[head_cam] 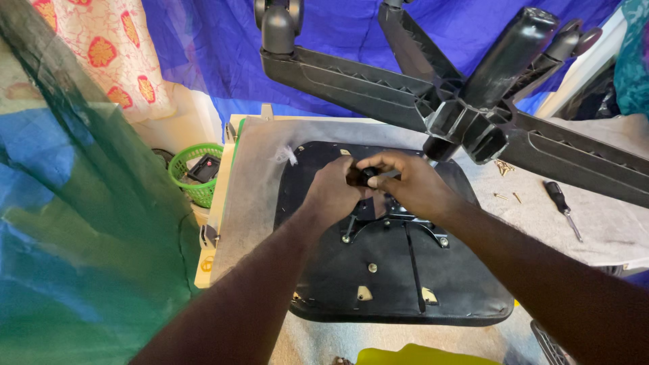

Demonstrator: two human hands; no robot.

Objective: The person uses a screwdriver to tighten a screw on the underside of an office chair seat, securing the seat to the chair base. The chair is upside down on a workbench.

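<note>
A black chair seat (pixel 392 277) lies upside down on a grey-covered table, with a black metal mounting plate (pixel 399 220) bolted to its underside. Above it stands the black five-arm chair base (pixel 466 101), its gas cylinder pointing up to the right. My left hand (pixel 331 192) and my right hand (pixel 412 186) meet over the plate. Both are closed around a small black part (pixel 365 176) at the lever near the plate's far edge. Fingers hide most of that part.
A black-handled screwdriver (pixel 561 206) and a few loose screws (pixel 503 169) lie on the grey table cover (pixel 257 182) to the right. A green basket (pixel 193 172) with a dark item sits left of the table. Blue and green cloth hangs around.
</note>
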